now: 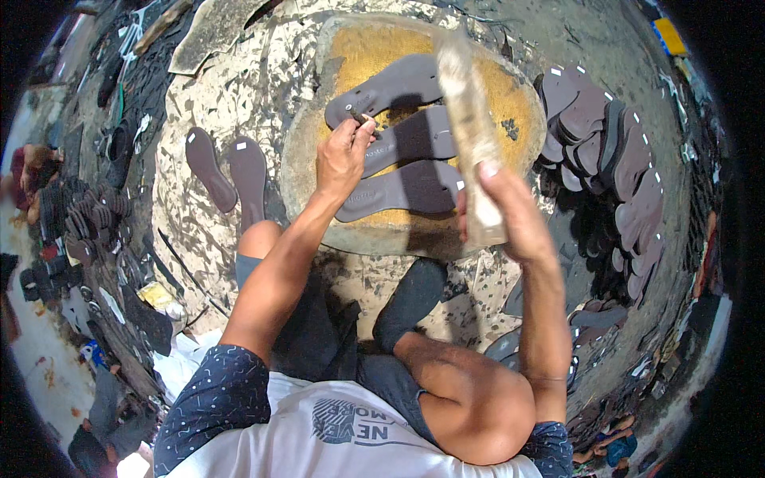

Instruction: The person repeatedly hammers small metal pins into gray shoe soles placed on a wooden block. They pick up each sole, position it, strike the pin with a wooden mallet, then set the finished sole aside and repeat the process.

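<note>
My left hand [341, 159] is closed in a pinch on a small dark punch-like tool [361, 118]. Its tip is near the wide end of the farthest grey sandal sole [390, 86]. A middle sole [426, 131] and a nearest sole [374, 197] lie just below it, side by side on a round block with a worn yellow top [514, 92]. My right hand [514, 209] grips the near end of a pale wooden club [470, 111]. The club is raised over the right part of the block, blurred by motion, and hides part of the soles.
Two brown soles [249, 171] lie left of the block on a scrap-strewn pale sheet [191, 103]. Overlapping piles of soles [637, 191] spread along the right. Small dark bits [510, 127] sit on the block. More stacked soles [88, 219] stand at the far left.
</note>
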### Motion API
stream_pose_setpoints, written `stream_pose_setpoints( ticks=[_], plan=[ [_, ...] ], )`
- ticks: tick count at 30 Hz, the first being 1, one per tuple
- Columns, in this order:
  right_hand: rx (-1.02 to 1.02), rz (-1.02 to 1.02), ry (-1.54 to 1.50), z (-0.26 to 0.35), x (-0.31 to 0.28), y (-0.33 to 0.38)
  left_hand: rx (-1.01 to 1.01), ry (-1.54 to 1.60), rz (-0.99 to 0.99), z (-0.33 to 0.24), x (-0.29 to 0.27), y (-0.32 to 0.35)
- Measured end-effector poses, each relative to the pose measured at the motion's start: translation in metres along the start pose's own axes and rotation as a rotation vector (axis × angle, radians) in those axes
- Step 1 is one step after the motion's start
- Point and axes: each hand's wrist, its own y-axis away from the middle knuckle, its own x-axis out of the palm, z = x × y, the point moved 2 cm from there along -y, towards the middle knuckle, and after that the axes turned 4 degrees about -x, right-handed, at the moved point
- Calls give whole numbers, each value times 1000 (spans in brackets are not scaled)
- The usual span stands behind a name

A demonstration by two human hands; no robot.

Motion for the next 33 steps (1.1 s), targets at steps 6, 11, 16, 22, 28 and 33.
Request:
stream_pose_setpoints(
  ticks=[6, 11, 16, 22, 28, 33],
  plan=[
    [-585, -142, 42, 123, 19, 76, 276, -198, -75, 1, 2, 3],
    [-801, 238, -80, 58, 30, 44, 501, -261, -135, -2, 4, 7],
    [-116, 188, 212, -41, 18, -13, 510, -362, 8, 12, -2, 19],
    [77, 6, 9, -106, -4, -20, -111, 534, -278, -17, -20, -16],
    [127, 14, -84, -117, 8, -4, -81, 5, 43, -13, 0, 31],
    [147, 16, -112, -107, 9, 6, 102, -89, 5, 0, 2, 29]
  ],
)
